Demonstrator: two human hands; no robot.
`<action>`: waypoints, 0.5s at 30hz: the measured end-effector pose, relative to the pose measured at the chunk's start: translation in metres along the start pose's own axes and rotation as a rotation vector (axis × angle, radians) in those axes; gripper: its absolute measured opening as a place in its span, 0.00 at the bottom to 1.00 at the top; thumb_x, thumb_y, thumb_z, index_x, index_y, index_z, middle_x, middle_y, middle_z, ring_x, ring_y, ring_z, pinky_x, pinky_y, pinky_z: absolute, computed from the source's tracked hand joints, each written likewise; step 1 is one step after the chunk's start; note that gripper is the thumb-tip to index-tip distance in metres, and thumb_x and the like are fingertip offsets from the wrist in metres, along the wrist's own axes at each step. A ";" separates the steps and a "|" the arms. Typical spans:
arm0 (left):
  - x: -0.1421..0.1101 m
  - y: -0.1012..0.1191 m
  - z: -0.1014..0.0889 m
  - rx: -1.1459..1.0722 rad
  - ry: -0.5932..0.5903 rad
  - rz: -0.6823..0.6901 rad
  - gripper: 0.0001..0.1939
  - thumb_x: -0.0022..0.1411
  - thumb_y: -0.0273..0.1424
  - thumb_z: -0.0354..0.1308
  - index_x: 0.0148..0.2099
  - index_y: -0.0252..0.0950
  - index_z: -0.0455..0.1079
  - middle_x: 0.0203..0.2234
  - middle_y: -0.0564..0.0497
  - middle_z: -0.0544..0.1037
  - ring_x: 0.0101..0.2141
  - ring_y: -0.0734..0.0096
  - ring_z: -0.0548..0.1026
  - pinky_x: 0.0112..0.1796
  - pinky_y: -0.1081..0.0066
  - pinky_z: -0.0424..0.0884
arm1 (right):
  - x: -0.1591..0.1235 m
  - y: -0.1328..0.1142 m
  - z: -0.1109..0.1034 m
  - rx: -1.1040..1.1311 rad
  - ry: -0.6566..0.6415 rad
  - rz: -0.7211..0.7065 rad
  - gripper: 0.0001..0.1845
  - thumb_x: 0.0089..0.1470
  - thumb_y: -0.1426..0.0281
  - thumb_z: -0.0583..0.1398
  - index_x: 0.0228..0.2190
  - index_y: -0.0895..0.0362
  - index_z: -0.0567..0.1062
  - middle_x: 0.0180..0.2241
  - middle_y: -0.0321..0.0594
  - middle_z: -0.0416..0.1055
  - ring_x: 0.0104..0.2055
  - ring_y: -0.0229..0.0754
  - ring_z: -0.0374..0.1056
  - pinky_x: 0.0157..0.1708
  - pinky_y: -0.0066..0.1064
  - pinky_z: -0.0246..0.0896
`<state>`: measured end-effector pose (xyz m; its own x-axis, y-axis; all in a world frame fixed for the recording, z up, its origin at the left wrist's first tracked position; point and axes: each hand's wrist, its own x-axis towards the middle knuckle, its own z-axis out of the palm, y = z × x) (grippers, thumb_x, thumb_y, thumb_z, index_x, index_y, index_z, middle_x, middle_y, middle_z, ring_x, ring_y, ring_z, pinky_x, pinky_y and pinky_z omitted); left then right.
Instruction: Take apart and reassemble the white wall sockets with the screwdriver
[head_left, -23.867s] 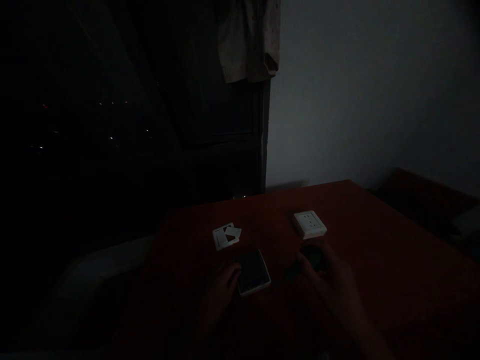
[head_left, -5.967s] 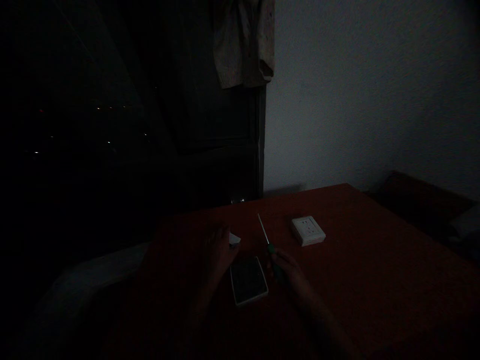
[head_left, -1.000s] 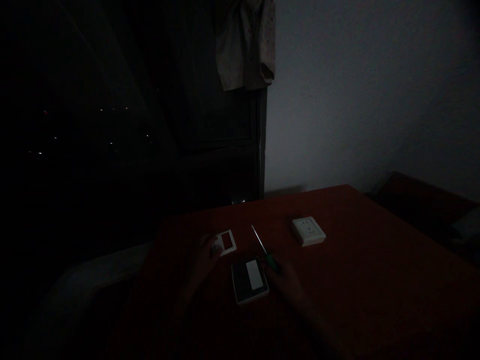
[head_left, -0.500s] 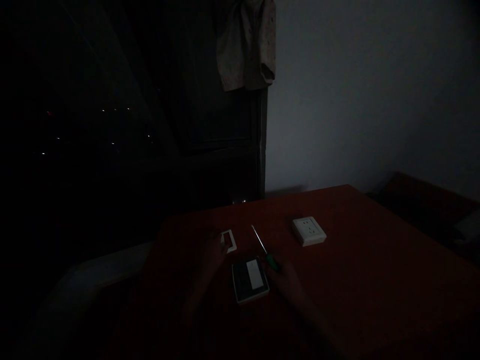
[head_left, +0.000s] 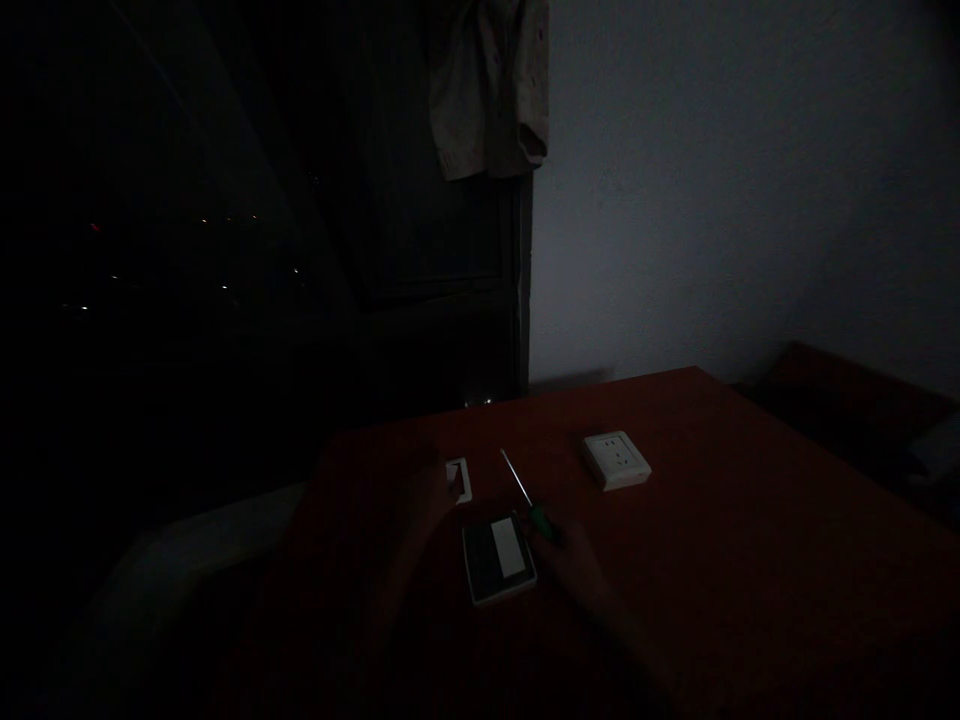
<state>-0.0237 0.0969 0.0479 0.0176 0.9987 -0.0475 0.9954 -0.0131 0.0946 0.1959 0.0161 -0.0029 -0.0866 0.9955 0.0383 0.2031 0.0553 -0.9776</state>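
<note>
My right hand [head_left: 574, 560] is closed around the green handle of a screwdriver [head_left: 518, 480], whose bright metal shaft points up and to the left, away from me. Just left of that hand lies a square white-rimmed box [head_left: 480, 575] with a dark inside and a white rectangular piece [head_left: 509, 547] on its right side. Beyond the box, my left hand [head_left: 429, 502] has its fingers closed at the left edge of a small white frame [head_left: 466, 481]. The hand hides part of the frame, and darkness blurs the fingertips.
A white wall socket [head_left: 618, 460] on a thick base sits to the right on the reddish-brown table [head_left: 720, 520]. Behind are a dark window, a hanging cloth [head_left: 489, 95] and a pale wall [head_left: 697, 200]. The light is very dim.
My left fingers have shifted slightly over the white frame, and a pale patch now shows inside its opening. The screwdriver, box and socket keep their places on the table.
</note>
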 end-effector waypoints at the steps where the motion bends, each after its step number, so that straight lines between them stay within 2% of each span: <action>1: 0.000 0.001 -0.001 -0.002 0.000 -0.005 0.19 0.65 0.39 0.48 0.51 0.31 0.67 0.42 0.37 0.78 0.42 0.58 0.77 0.38 0.68 0.69 | 0.000 0.000 0.000 -0.002 -0.002 -0.001 0.13 0.52 0.61 0.57 0.31 0.58 0.75 0.29 0.36 0.74 0.31 0.41 0.68 0.30 0.27 0.62; 6: -0.001 0.004 -0.010 -0.030 -0.021 -0.023 0.20 0.62 0.38 0.53 0.52 0.30 0.66 0.41 0.36 0.78 0.41 0.57 0.78 0.37 0.68 0.68 | -0.001 0.000 -0.001 -0.008 -0.005 -0.010 0.14 0.52 0.61 0.57 0.32 0.58 0.76 0.30 0.38 0.75 0.33 0.43 0.69 0.33 0.29 0.63; 9: -0.008 0.006 -0.017 -0.061 -0.019 -0.026 0.18 0.63 0.38 0.51 0.50 0.31 0.66 0.42 0.37 0.78 0.40 0.57 0.78 0.37 0.68 0.68 | -0.001 0.000 -0.002 0.001 -0.012 -0.012 0.14 0.53 0.61 0.57 0.34 0.58 0.76 0.32 0.38 0.75 0.33 0.43 0.70 0.33 0.29 0.63; 12: -0.028 0.011 -0.022 -0.104 -0.016 0.000 0.18 0.62 0.36 0.53 0.52 0.34 0.65 0.43 0.41 0.78 0.41 0.60 0.77 0.37 0.70 0.68 | -0.001 -0.001 -0.002 0.005 -0.008 -0.015 0.13 0.52 0.61 0.57 0.33 0.58 0.76 0.31 0.38 0.75 0.33 0.43 0.70 0.33 0.29 0.64; 15: -0.058 0.018 -0.020 -0.136 -0.028 0.031 0.19 0.60 0.35 0.54 0.53 0.37 0.64 0.45 0.43 0.77 0.43 0.61 0.76 0.39 0.70 0.68 | -0.001 0.000 -0.001 0.010 -0.009 -0.018 0.12 0.52 0.63 0.57 0.33 0.57 0.76 0.31 0.37 0.75 0.33 0.42 0.69 0.34 0.29 0.64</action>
<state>-0.0082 0.0394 0.0719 0.0523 0.9962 -0.0697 0.9724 -0.0349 0.2306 0.1967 0.0151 -0.0027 -0.0985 0.9937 0.0538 0.1916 0.0719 -0.9788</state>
